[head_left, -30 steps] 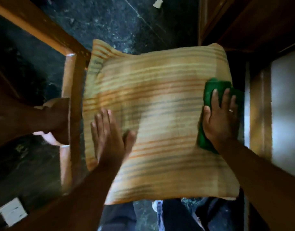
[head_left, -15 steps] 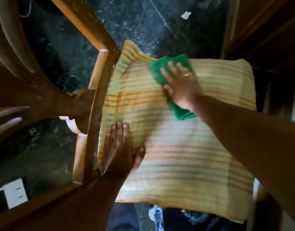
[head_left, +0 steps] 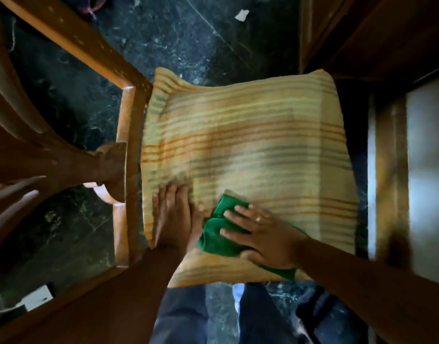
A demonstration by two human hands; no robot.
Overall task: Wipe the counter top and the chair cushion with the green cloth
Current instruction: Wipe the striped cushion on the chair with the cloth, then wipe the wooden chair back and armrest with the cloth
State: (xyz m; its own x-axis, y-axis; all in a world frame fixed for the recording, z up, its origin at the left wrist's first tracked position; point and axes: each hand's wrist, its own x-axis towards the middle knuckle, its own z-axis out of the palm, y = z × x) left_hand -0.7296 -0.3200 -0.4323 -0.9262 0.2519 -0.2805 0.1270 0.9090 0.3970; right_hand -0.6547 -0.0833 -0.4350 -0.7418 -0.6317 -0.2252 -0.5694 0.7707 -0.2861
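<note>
Your right hand (head_left: 265, 238) lies flat and spread on the green cloth (head_left: 220, 238), pressing it onto the near part of the chair cushion (head_left: 250, 150); the fingers are splayed over the cloth rather than curled around it, and a ring shows on one finger. The cloth is bunched under your palm, with one green corner sticking out beyond the wrist at the cushion's near edge. Your left hand (head_left: 175, 217) rests open, palm down, on the cushion's near left corner, just beside the cloth, its thumb close to or touching the green folds; the blur there keeps you from telling which.

The cushion is pale yellow with orange and grey stripes running across it, and it fills most of the seat. Its far left corner curls up against the wooden chair frame (head_left: 129, 135). That frame runs along the cushion's left side, with an angled rail heading off to the upper left and a turned wooden post joining it from the left.

Below and around the chair you see a dark, green-black stone floor (head_left: 188, 38), speckled, with a small scrap of white paper (head_left: 242, 14) lying on it at the far end. Dark wooden furniture (head_left: 374, 38) stands at the upper right, and a pale, blurred panel (head_left: 426, 170) runs down the right edge. Dark trousers (head_left: 181, 316) show beneath the cushion's near edge.
</note>
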